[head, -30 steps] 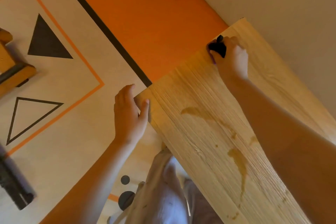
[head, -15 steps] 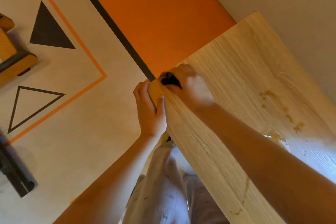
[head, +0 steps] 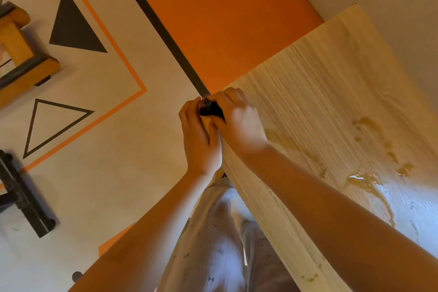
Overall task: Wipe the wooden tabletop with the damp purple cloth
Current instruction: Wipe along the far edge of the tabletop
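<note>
The light wooden tabletop [head: 331, 106] runs from the upper right to the bottom of the view, with wet streaks and a shiny puddle [head: 369, 182] on its right part. My right hand [head: 237, 121] presses a bunched dark purple cloth [head: 211, 109] onto the table's near left corner. Only a small dark wad of the cloth shows between my fingers. My left hand [head: 199, 140] grips that same corner edge of the table from the side, touching my right hand.
A patterned floor mat [head: 94, 125] with triangles and an orange field lies to the left. A wooden chair or stool frame [head: 21, 59] stands at the far left, with a dark metal leg [head: 26, 197] below it. My legs in pale trousers [head: 213, 244] are under the table edge.
My right hand has swept the cloth from the table's far edge toward me to the near left corner, where it now meets my left hand. The view has shifted slightly.
</note>
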Available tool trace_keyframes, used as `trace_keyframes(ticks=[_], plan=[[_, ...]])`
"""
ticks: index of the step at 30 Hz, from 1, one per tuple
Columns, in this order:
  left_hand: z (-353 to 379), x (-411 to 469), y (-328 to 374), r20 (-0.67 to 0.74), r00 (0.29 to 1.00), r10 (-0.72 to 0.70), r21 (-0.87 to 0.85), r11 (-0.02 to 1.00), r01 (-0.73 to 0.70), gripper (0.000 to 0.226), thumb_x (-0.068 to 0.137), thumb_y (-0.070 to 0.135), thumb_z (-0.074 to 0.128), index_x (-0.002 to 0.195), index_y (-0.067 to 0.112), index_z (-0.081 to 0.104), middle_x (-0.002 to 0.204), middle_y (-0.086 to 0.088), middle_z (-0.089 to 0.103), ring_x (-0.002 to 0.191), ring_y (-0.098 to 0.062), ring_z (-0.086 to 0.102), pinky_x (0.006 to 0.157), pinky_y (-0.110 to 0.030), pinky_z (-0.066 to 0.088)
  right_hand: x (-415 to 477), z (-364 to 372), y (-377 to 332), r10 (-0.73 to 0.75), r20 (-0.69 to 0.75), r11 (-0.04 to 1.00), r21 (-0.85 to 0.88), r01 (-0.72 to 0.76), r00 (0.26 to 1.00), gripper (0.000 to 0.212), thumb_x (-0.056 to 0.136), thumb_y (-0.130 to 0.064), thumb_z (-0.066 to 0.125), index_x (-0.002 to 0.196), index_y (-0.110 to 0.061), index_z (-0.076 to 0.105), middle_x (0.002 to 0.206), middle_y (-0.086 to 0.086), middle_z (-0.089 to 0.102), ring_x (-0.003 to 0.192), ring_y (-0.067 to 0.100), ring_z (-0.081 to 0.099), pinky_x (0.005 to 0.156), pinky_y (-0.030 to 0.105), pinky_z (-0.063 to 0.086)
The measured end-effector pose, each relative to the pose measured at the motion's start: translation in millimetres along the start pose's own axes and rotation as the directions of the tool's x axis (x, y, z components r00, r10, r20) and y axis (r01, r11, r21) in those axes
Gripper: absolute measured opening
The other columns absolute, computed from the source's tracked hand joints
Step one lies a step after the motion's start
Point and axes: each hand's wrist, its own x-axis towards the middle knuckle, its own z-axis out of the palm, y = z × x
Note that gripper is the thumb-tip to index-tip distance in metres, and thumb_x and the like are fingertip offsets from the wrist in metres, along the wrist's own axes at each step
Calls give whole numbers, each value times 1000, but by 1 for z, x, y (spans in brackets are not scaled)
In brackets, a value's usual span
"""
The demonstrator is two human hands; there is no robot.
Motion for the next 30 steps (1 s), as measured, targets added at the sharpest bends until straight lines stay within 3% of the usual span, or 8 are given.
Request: trace_keyframes(ticks=[4, 6, 11, 14, 18, 22, 25, 30], plan=[[0, -7, -3, -23, 997, -72, 52, 996, 74, 54, 98, 31, 41, 144, 4, 29, 145, -9, 29, 130, -17, 40, 100, -25, 42, 7, -12, 14, -50, 7, 998, 43, 49, 999, 25, 86, -26, 61, 100, -6, 66, 93, 10, 65, 89, 26, 60, 72, 28, 47], [2, -21, -4, -87, 984, -155, 5, 988, 156, 61, 98, 25, 46, 149, 6, 19, 150, -9, 23, 136, -18, 35, 106, -36, 42, 12, -23, 28, -3, -13, 999, 43, 4, 1000, 24, 87, -26, 62, 102, -7, 64, 97, 9, 65, 93, 24, 58, 77, 27, 45], [20, -73, 11, -68, 961, -267, -171, 952, 252, 50, 100, 23, 36, 148, 18, 23, 142, -1, 40, 130, -15, 45, 105, -42, 42, 25, -41, 55, 183, -105, 983, 25, -182, 977, 19, 85, -17, 64, 99, -5, 62, 101, 11, 61, 95, 28, 55, 75, 37, 47], [24, -75, 15, -59, 945, -322, -208, 930, 304, 39, 102, 24, 31, 138, 38, 27, 135, -3, 49, 122, -18, 53, 100, -42, 47, 22, -32, 45, 209, -119, 978, 19, -208, 971, 23, 84, -16, 66, 104, -5, 61, 104, 11, 61, 98, 28, 55, 75, 32, 44], [22, -75, 18, -47, 946, -320, -182, 934, 307, 39, 102, 24, 32, 136, 43, 23, 136, 0, 47, 121, -19, 53, 99, -33, 48, 7, -10, 13, 23, -9, 996, 86, -22, 1000, 24, 86, -24, 62, 102, -6, 63, 101, 11, 63, 97, 27, 59, 79, 30, 45], [21, -75, 16, -28, 944, -330, -114, 939, 325, 45, 103, 27, 29, 129, 62, 19, 130, 0, 53, 112, -20, 59, 91, -41, 52, 3, 3, -11, -143, 107, 983, 129, 129, 984, 26, 81, -23, 67, 98, -5, 66, 91, 11, 66, 86, 27, 61, 74, 24, 40], [20, -74, 17, -12, 943, -333, -145, 934, 328, 40, 105, 17, 30, 131, 47, 24, 118, 14, 53, 103, -2, 58, 83, -24, 51, 14, -5, 3, -172, 178, 980, 130, 150, 969, 27, 83, -22, 68, 104, -5, 64, 97, 11, 64, 91, 25, 58, 76, 29, 44], [23, -76, 19, 6, 917, -398, -210, 897, 390, 35, 104, 16, 32, 138, 12, 30, 104, 18, 53, 84, 13, 57, 69, -7, 47, 44, -19, 23, -35, 25, 994, 107, 32, 999, 21, 85, -20, 66, 100, -5, 63, 97, 8, 60, 93, 22, 53, 74, 26, 36]])
